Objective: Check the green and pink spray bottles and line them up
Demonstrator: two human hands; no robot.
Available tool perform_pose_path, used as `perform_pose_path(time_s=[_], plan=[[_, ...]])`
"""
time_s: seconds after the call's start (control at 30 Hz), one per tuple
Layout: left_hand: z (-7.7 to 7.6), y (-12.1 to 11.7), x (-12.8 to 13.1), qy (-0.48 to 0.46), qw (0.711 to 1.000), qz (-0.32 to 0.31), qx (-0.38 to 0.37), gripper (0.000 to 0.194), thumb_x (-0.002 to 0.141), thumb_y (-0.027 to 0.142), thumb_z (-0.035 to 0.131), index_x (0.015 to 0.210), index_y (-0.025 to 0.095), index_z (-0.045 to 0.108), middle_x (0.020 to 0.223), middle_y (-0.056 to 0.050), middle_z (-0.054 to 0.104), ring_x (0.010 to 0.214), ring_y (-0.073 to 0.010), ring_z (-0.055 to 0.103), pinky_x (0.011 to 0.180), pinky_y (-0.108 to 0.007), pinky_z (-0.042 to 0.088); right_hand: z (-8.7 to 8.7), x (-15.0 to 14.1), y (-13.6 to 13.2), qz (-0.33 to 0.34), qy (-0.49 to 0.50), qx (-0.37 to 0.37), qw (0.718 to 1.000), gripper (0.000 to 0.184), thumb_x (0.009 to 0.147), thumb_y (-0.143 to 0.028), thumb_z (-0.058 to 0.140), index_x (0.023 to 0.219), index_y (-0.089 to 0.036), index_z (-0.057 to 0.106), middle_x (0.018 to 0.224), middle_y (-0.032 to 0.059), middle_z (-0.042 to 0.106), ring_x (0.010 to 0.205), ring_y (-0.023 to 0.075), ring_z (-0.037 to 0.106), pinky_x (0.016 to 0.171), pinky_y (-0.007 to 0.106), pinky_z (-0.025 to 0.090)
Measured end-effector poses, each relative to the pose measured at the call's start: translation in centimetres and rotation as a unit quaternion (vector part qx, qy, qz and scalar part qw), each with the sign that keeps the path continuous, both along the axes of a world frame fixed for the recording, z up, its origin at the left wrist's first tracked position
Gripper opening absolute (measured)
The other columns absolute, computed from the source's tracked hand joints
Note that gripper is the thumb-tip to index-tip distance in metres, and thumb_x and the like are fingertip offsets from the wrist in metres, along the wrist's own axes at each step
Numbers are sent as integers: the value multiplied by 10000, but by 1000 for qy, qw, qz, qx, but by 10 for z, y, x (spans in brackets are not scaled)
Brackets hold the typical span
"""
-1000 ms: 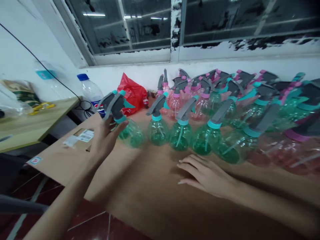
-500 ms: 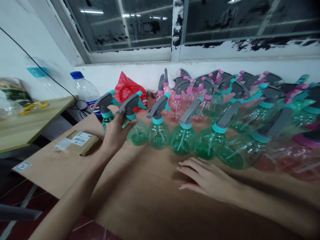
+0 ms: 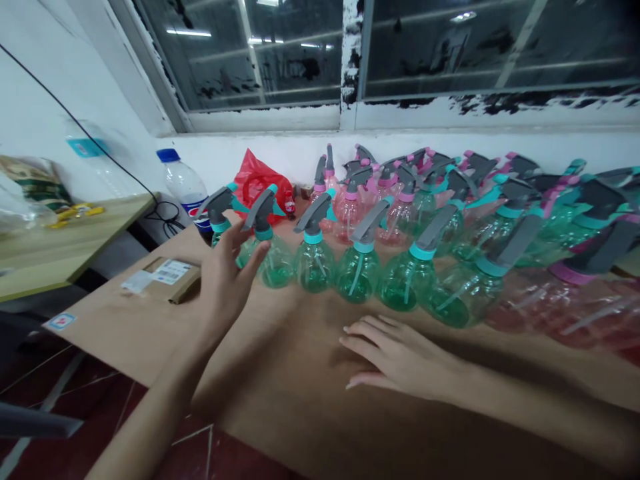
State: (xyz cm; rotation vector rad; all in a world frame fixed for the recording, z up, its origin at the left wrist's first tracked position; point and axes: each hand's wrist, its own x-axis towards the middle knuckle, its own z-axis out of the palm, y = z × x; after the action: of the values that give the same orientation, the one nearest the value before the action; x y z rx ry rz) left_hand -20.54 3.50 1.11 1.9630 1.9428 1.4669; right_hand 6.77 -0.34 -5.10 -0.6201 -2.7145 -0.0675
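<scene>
My left hand is raised in front of the two leftmost bottles of the front row, thumb and fingers apart. Just beyond its fingers stands a green spray bottle with a grey trigger head; whether a fingertip touches it I cannot tell. Another green spray bottle is partly hidden behind that hand. My right hand hovers low over or rests on the brown table, fingers stretched and holding nothing. Nearest to it are a green spray bottle and a neighbouring spray bottle, both upright.
Pink spray bottles and more green ones crowd the back and right. A red plastic bag and a blue-capped plastic bottle stand near the wall. A cardboard package lies left; beyond is a side table.
My left hand has come away from the green bottle's neck, its fingers opening. My right hand remains low, fingers outstretched. The view has shifted slightly.
</scene>
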Motion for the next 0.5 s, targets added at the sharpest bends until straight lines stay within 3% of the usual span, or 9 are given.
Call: perform_pose_path(time_s=[0.2, 0.37, 0.5], plan=[[3, 18, 6, 92, 993, 70, 16, 478, 800, 434, 601, 1137, 109, 502, 992, -165, 647, 954, -319, 617, 805, -473, 496, 5, 2, -9, 7, 1, -8, 1000, 451, 843, -523, 478, 1067, -147, 587, 1038, 104, 634, 956, 235, 596, 808, 393, 512], [0, 28, -2, 80, 996, 46, 16, 368, 826, 356, 583, 1108, 137, 493, 952, -135, 670, 888, -276, 646, 751, -409, 516, 6, 8, -10, 0, 11, -11, 1000, 434, 851, -506, 478, 1082, -151, 573, 999, 95, 638, 929, 232, 604, 808, 404, 514], [-2, 18, -5, 71, 997, 33, 18, 389, 837, 373, 576, 1134, 150, 462, 1034, -135, 661, 973, -259, 628, 809, -397, 508, 3, 13, -12, -10, 12, -7, 1000, 421, 850, -501, 482, 1061, -150, 581, 991, 90, 639, 924, 228, 603, 793, 395, 523]])
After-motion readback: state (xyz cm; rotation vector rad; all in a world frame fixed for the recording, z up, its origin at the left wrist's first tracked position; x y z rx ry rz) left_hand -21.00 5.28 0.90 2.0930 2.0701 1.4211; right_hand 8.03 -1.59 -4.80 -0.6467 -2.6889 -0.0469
